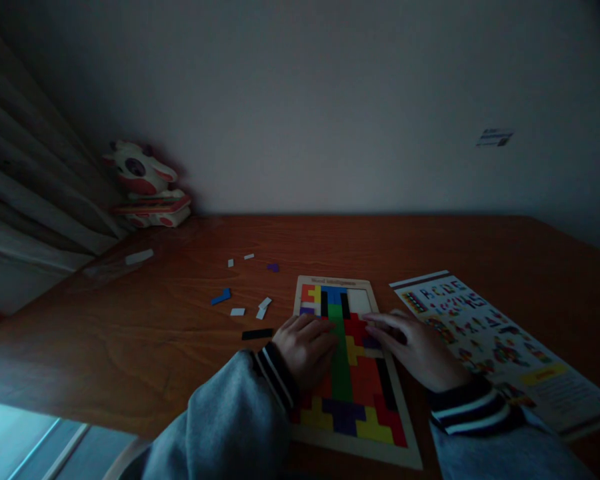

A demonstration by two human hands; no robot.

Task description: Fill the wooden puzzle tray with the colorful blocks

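A wooden tray puzzle (361, 455) filled with coloured block pieces lies on the table in front of me. My left hand (307, 347) rests on its left half, fingers bent loosely over the pieces, which hides that part. From the right, my right hand (420, 347) reaches over the tray's edge. Its stretched fingertips and thumb, slightly apart, touch down by a red piece (356, 325). A long green column (341, 363) runs down the middle between the hands. At the tray's upper right, a pale gap (359, 301) shows bare wood.
Left of the tray lie a black bar (257, 334), a blue piece (221, 297), a purple piece (273, 267) and several white pieces (237, 312). A printed pattern sheet (500, 333) lies at the right. A cow-shaped toy (147, 183) stands by the curtain (25, 160).
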